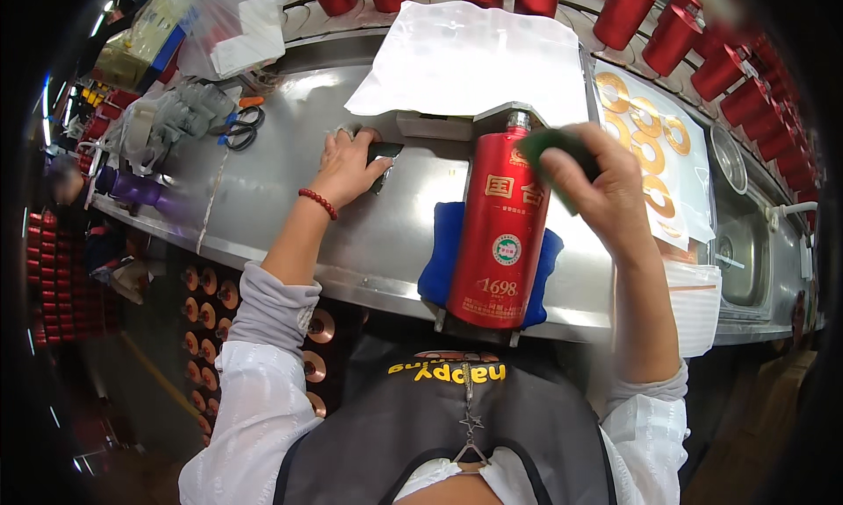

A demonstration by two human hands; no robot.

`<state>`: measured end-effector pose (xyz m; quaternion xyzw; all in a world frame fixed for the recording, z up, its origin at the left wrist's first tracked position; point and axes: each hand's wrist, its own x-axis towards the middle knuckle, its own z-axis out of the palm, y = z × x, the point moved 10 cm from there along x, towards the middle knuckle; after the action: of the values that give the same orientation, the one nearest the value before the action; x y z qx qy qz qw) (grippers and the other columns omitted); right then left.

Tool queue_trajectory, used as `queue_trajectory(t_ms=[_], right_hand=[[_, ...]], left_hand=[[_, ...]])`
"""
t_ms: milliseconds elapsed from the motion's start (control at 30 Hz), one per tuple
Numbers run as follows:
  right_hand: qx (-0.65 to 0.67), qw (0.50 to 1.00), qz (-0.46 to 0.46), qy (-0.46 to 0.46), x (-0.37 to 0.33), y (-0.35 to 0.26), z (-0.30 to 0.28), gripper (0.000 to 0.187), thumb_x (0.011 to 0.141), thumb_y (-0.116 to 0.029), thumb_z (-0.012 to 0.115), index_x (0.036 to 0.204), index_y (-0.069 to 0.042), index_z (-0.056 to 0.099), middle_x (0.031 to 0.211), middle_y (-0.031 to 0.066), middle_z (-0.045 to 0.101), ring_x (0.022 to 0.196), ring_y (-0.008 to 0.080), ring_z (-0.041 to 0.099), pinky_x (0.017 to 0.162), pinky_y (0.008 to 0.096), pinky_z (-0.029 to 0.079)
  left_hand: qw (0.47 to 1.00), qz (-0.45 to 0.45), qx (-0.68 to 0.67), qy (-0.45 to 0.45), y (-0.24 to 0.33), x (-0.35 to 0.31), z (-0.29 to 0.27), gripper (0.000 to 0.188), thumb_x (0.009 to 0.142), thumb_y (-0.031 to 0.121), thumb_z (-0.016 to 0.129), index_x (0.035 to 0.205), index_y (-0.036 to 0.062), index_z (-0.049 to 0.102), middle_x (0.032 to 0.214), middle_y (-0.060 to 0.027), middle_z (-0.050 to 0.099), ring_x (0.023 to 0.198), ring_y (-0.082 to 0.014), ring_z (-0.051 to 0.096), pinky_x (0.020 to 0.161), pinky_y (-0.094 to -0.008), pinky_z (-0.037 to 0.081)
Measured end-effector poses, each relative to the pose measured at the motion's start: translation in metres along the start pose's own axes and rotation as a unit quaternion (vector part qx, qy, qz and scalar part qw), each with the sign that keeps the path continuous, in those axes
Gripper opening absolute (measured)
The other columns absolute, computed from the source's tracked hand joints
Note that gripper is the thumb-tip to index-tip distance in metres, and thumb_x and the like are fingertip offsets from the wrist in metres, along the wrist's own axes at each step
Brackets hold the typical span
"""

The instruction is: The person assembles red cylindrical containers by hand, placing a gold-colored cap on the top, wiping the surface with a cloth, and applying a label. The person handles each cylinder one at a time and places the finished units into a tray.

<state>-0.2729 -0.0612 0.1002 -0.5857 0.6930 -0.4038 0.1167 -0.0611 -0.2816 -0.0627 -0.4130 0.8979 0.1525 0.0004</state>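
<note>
A red bottle (502, 233) with gold print lies on its back in front of me, its clear-topped neck pointing away. It rests over a blue cloth (439, 250) on a low metal stand. My right hand (606, 176) grips a dark green pad (560, 154) against the bottle's upper right side, near the shoulder; motion blurs it slightly. To the left, my left hand (349, 167) lies on the steel table, fingers apart, its thumb over a small dark flat piece (386, 164). What is under its fingertips is partly hidden.
White sheet (474, 57) covers the far table. Gold ring-shaped stickers (650, 154) lie at right, beside a sink (746, 255). Black-handled scissors (242, 127) and a tape roll (139, 129) lie left. Several red bottles (622, 13) stand along the curved conveyor behind.
</note>
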Motion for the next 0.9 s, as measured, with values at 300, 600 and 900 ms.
queue_trajectory(t_ms=[300,600,900], right_hand=[[0.212,0.957,0.185,0.076,-0.071,0.019,0.003,0.014,0.094,-0.012,0.065,0.099,0.000,0.062,0.081,0.0085,0.069,0.061,0.0092,0.063,0.054,0.0266,0.050],[0.249,0.921,0.234,0.189,-0.106,0.050,0.014,0.027,0.095,-0.011,0.061,0.120,-0.001,0.061,0.096,0.0070,0.066,0.085,0.0111,0.062,0.075,0.0254,0.051],[0.305,0.918,0.185,0.173,-0.149,0.005,0.048,0.028,0.099,-0.014,0.060,0.123,0.001,0.057,0.105,0.0094,0.066,0.096,0.0150,0.061,0.087,0.0288,0.050]], left_hand=[[0.864,0.016,-0.502,0.021,0.036,-0.032,-0.022,0.029,0.093,0.015,0.066,0.116,0.0097,0.049,0.095,-0.0030,0.061,0.079,-0.0104,0.060,0.073,-0.0263,0.051],[0.724,0.085,-0.684,0.034,0.137,-0.093,-0.043,0.022,0.095,0.012,0.066,0.114,0.0057,0.056,0.102,-0.0036,0.063,0.092,-0.0074,0.061,0.079,-0.0233,0.053],[0.729,0.098,-0.662,0.143,0.143,-0.162,-0.029,0.022,0.095,0.005,0.064,0.117,0.0044,0.058,0.103,-0.0014,0.062,0.093,-0.0071,0.057,0.084,-0.0225,0.049]])
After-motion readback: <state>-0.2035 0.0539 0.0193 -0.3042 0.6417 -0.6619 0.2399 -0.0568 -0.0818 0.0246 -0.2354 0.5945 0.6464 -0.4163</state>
